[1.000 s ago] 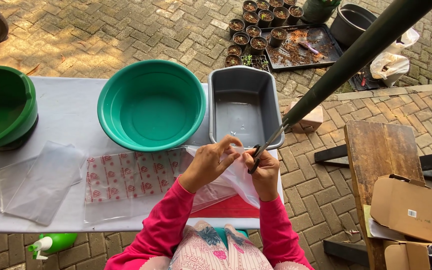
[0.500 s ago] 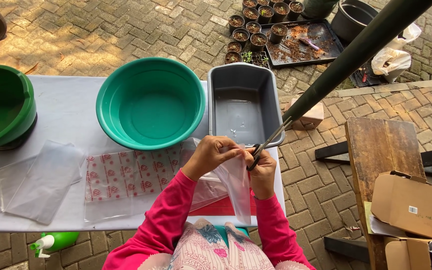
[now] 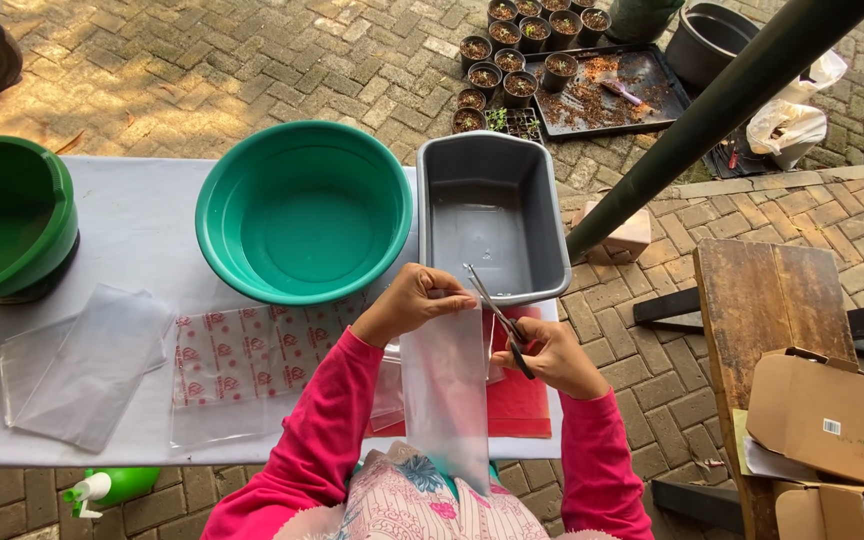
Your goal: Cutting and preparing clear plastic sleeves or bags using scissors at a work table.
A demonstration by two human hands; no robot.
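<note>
My left hand pinches the top edge of a clear plastic bag that hangs down toward my lap. My right hand grips a pair of scissors by the dark handles, the blades pointing up-left at the bag's top corner. Both hands hover over the near edge of the white table, just in front of a grey rectangular tub. A red sheet lies under my right hand.
A teal round basin sits mid-table and a dark green basin at the left. Flat plastic bags and clear sheets lie on the table. A dark pole, wooden bench, cardboard box, seedling pots and green spray bottle surround it.
The clear bag, bunched between my hands before, now hangs straight down from my left hand. The scissors have swung up toward its top corner.
</note>
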